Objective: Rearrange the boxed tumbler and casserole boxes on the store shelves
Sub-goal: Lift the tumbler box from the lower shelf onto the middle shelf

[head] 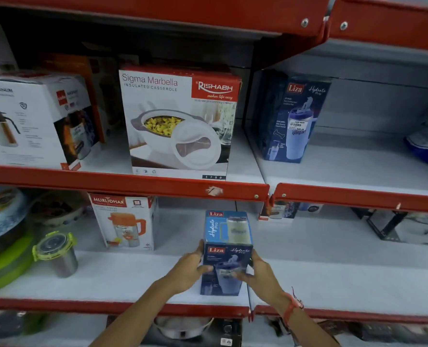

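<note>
Lower shelf (pixel 333 276): left hand (pixel 188 270) and right hand (pixel 259 272) clasp the upright blue "Liza Hydrate Pro" tumbler box (pixel 226 249), each grip closed on one side. Above, the "Rishabh Sigma Marbella Insulated Casserole" box (pixel 180 121), marked "1700"; its small print seems illegible.

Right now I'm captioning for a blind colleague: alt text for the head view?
Both hands, left hand and right hand, grip a blue tumbler box upright on the lower shelf. On the upper shelf stand a casserole box and, further right, a second tumbler box.
</note>
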